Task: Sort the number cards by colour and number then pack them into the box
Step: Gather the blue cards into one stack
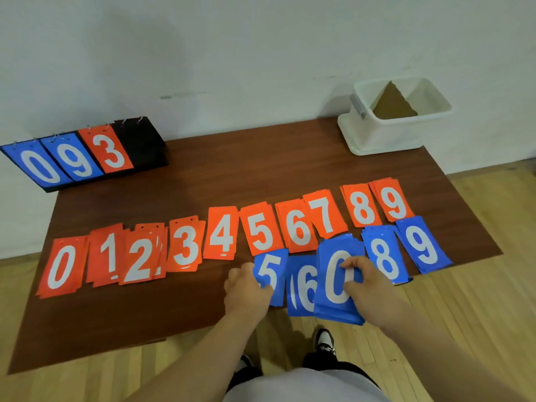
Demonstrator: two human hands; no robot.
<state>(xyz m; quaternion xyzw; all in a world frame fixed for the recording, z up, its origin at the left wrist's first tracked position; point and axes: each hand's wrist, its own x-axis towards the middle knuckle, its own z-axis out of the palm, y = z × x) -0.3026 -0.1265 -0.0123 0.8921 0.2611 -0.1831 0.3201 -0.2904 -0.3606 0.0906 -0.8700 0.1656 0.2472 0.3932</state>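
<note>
Table point(203, 175): ten orange piles point(222, 233), 0 to 9, run in one row from the left edge up towards the far right. The orange 0 pile point(61, 268) sits right at the left edge.

Blue piles lie just in front of the orange 5 to 9. The blue 6 pile point(304, 288) overhangs the near edge, the blue 8 pile point(383, 256) reaches it, and the blue 9 pile point(423, 245) lies close to the near right corner.

Right hand point(368, 288): grips the blue 0 stack point(333, 282), thumb on its face, its near end hanging past the edge.

Left hand point(246, 288): fingers curled on the near left corner of the blue 5 pile point(272, 271), holding it.

Box point(385, 134): far right corner, open, well apart from the cards. Scoreboard point(72, 158): far left corner.

Bare wood: a wide strip behind the orange row, and the near left area in front of orange 0 to 4
</note>
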